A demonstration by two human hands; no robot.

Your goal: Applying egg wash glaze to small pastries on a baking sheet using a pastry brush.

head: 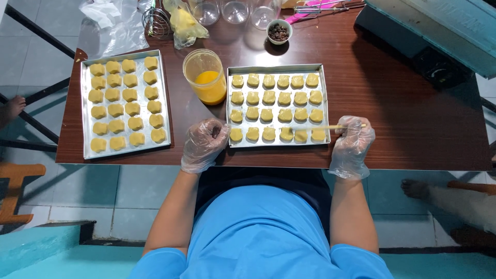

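Left gloved hand (204,144) loosely curled, empty, at near-left corner of rectangular metal tray of pale yellow cookie pieces (277,68) — right gloved hand (352,146) clamped on thin wooden stick (330,127), lying crosswise, tip leftward over nearest cookie row.

Thin brush over a tray of pale dough pieces

The brush (330,127) lies level across the metal tray (278,68)'s near row, close to the table's front edge.

right hand (352,145) holds a thin brush (330,127) over cookies on the tray (276,68); left hand (204,143) rests beside it.
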